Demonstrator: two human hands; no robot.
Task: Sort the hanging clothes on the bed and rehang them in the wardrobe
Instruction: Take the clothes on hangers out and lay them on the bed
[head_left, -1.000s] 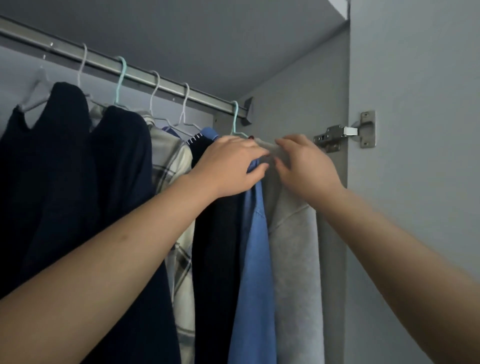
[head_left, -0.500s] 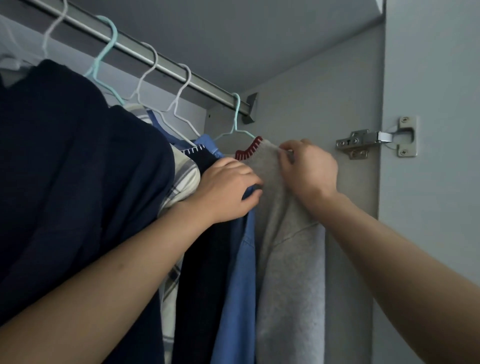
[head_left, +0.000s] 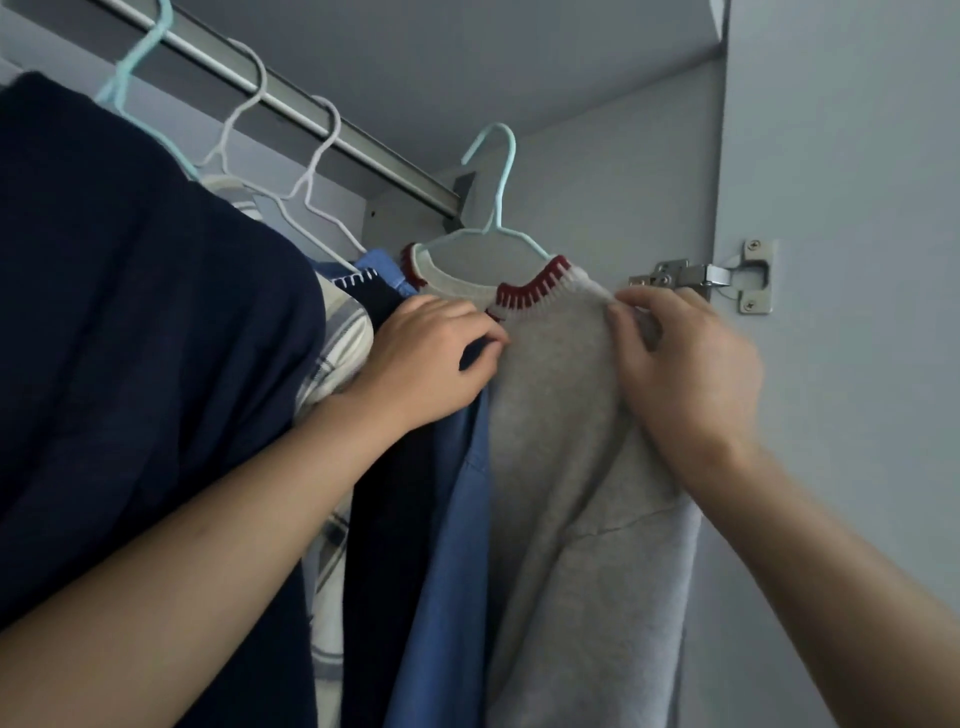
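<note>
Since half a second ago our view has drawn closer and tilted, and the grey sweater (head_left: 566, 441) has turned more towards us, its red-and-white neckline (head_left: 524, 293) now open to view on the pale blue hanger (head_left: 493, 208). Our right hand (head_left: 691, 374) has slid along the shoulder, thumb and fingers (head_left: 631, 332) pinching the knit near the collar. Our left hand (head_left: 431, 364) stays against the blue shirt (head_left: 452, 545), fingers curled on fabric at the sweater's left edge.

The sweater hangs at the far right of the metal rail (head_left: 332, 135), beside the grey wardrobe wall (head_left: 623, 171); one steel hinge (head_left: 701, 278) sits on the door (head_left: 841, 364).

We count four hanger hooks in view, two pale blue and two white, and five garments: a large navy one (head_left: 145, 389), a plaid shirt (head_left: 337, 332), a dark knit (head_left: 384, 519), the blue shirt and the sweater.
</note>
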